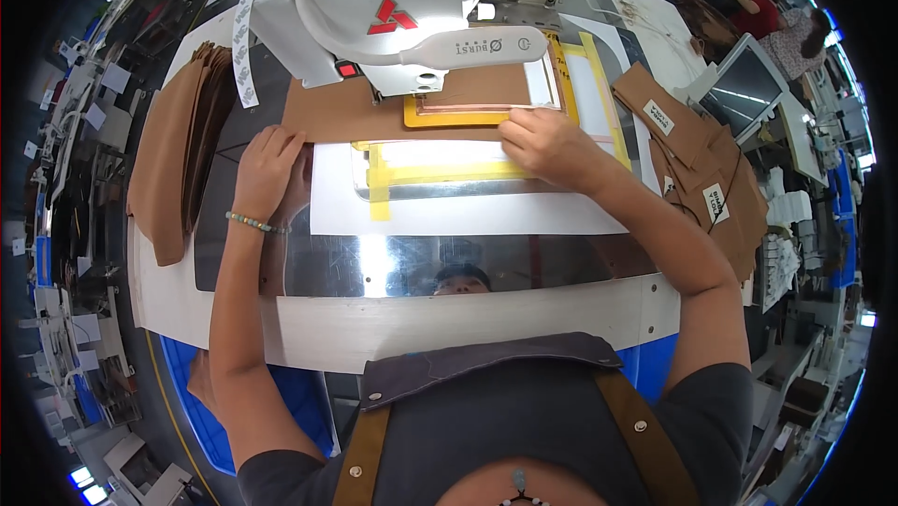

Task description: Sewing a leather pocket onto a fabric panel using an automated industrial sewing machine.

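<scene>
- The pale desk point(318, 326) spans the middle of the frame, carrying the work; leaning on it evenly should help steady both forearms.
- The shiny metal plate point(561, 263) lies across the desk at centre; its smooth face probably lets material slide, so small, slow adjustments seem wise.
- The white machine head point(369, 1) fills the upper centre, over the work; fingertips are best placed well clear of its underside.
- The white sheet point(449, 218) lies at centre, below the brown piece in the frame; its long edge could serve as a guide for squareness.
- The brown piece point(346, 113) lies flat in the upper centre, partly beneath the machine head; light, even tension should prevent wrinkles.
- The yellow-edged frame point(477, 119) sits on the brown piece, right of the machine head; it calls for alignment before pressing.
- The right hand point(547, 146) curls at the frame's lower edge, touching it; whether its grip pinches anything, I cannot tell.
- The left hand point(267, 169) touches the brown piece's lower left corner; its thumb is hidden, so I cannot tell whether that grip is closed.
</scene>
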A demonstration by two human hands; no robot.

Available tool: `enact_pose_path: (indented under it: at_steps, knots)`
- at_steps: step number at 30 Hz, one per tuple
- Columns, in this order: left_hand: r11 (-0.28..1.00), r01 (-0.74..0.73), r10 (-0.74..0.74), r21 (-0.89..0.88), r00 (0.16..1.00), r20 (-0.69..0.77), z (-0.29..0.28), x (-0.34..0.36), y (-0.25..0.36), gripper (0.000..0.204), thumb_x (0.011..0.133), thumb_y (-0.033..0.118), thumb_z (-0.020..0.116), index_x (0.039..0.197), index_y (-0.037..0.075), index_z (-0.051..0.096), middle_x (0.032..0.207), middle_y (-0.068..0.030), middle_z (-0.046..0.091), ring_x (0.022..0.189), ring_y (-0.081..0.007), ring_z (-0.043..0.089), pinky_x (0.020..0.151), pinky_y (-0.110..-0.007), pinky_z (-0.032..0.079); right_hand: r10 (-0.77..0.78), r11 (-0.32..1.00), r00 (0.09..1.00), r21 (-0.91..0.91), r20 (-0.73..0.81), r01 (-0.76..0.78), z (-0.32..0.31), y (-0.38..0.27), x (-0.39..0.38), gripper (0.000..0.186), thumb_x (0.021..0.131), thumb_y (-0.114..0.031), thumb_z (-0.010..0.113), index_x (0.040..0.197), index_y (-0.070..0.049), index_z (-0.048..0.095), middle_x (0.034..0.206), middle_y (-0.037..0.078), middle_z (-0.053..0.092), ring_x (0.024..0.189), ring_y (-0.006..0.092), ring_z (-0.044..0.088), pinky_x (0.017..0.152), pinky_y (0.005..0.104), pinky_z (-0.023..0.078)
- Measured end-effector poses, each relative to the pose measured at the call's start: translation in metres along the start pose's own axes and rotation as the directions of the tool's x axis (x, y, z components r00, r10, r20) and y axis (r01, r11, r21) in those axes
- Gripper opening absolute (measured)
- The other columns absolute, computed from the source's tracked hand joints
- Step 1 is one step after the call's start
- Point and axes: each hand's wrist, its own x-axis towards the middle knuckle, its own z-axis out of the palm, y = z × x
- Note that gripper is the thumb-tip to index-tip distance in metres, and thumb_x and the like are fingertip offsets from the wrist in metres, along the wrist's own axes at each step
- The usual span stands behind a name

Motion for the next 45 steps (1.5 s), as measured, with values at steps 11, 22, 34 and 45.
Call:
enact_pose_path:
  at_steps: [11, 22, 34, 45]
  knots:
    - [0.959, -0.273, 0.271, -0.077, 0.962, -0.029, 0.032, 0.082, 0.065, 0.031, 0.085, 0.005, 0.069, 0.115, -0.002, 0.074, 0.101, -0.0092, 0.068, 0.097, -0.0258, 0.068, 0.087, -0.037, 0.057, 0.312, 0.942, 0.936, -0.184, 0.165, -0.282, -0.04, 0.035, -0.122, 0.018, 0.082, -0.005, 0.073, 0.1, -0.003, 0.073, 0.103, 0.006, 0.069, 0.097, 0.0231, 0.068, 0.078, 0.0367, 0.057]
    - [0.983, -0.165, 0.172, -0.082, 0.981, 0.086, 0.013, 0.061, 0.078, 0.037, 0.087, 0.004, 0.067, 0.123, -0.002, 0.073, 0.12, -0.0149, 0.071, 0.119, -0.033, 0.068, 0.095, -0.041, 0.055, 0.51, 0.859, 0.86, -0.068, 0.024, -0.507, -0.035, 0.007, -0.125, 0.023, 0.085, -0.005, 0.072, 0.107, 0.0, 0.076, 0.111, 0.006, 0.072, 0.102, 0.0238, 0.069, 0.084, 0.0353, 0.059]
    - [0.976, 0.176, -0.137, -0.128, 0.954, 0.267, 0.005, 0.032, 0.096, 0.06, 0.104, 0.031, 0.067, 0.155, 0.003, 0.056, 0.166, -0.0113, 0.051, 0.153, -0.0383, 0.043, 0.121, -0.049, 0.038, 0.726, 0.661, 0.61, -0.077, 0.316, -0.747, -0.033, -0.026, -0.13, 0.067, 0.113, -0.052, 0.043, 0.162, -0.006, 0.046, 0.174, 0.011, 0.036, 0.162, 0.0361, 0.027, 0.129, 0.0614, 0.021]
    - [0.974, 0.207, -0.201, -0.087, 0.977, 0.07, 0.003, 0.035, 0.096, 0.063, 0.101, 0.03, 0.07, 0.154, 0.0, 0.054, 0.164, -0.0163, 0.051, 0.15, -0.0385, 0.047, 0.119, -0.049, 0.041, 0.765, 0.625, 0.593, -0.069, 0.253, -0.777, -0.035, -0.027, -0.128, 0.061, 0.112, -0.046, 0.049, 0.162, -0.011, 0.048, 0.173, 0.011, 0.037, 0.16, 0.0377, 0.029, 0.128, 0.059, 0.024]
